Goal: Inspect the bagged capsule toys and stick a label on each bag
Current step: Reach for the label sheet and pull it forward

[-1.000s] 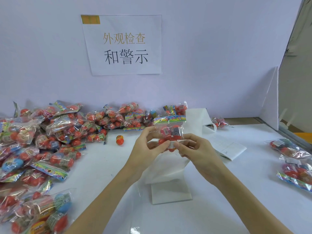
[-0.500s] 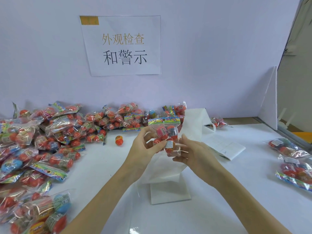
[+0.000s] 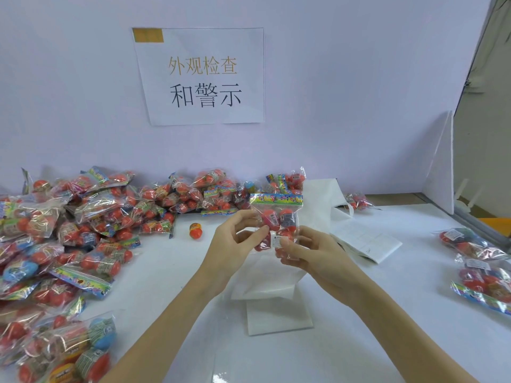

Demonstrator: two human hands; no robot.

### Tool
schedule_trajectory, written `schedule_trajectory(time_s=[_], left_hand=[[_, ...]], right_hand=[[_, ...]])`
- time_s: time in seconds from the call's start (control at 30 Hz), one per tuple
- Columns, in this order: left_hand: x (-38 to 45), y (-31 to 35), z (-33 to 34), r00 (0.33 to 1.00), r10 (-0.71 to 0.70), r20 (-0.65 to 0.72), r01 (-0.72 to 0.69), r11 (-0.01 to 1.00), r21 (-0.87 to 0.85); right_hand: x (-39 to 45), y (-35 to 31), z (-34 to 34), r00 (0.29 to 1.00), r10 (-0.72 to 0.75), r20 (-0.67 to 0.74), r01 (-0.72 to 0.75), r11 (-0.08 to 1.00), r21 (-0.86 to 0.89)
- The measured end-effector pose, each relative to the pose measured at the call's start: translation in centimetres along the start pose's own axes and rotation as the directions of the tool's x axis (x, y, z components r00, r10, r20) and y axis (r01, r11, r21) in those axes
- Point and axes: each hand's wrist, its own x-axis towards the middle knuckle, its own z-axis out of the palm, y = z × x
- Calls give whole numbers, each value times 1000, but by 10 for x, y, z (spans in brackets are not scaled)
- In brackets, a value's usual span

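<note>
A clear bag of red capsule toys (image 3: 278, 217) with a colourful header card is held upright above the table centre. My left hand (image 3: 235, 241) pinches its left side. My right hand (image 3: 312, 252) grips its lower right, thumb on a small white label (image 3: 276, 241) stuck to the bag's front. A big pile of similar bags (image 3: 83, 230) covers the left of the table. A few bags with white labels (image 3: 481, 261) lie at the right edge.
One loose red-orange capsule (image 3: 195, 230) sits on the table left of my hands. A white label sheet booklet (image 3: 365, 239) lies to the right, white backing paper (image 3: 276, 299) below my hands. A wall with a paper sign (image 3: 201, 76) stands behind.
The bag was tilted and lowered half a second ago; now it stands upright again, with the white label on its front. Both hands stay on it.
</note>
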Motion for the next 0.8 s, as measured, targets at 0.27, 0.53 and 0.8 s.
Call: schedule_trajectory(time_s=[0.27,0.53,0.8], left_hand=[[8,-3,-19,984,55,-169,-27,986,162],[21,-25,-63,885,350,-306,107,488,866],[18,-38,-110,915,178,-361,339,142,930]], right_hand=[[-6,-33,-29,978,-136,160,23,826,563],[-10,-36,-38,917,-201,344,-147,632,761],[3,-19,-28,955,-37,295,-175,734,657]])
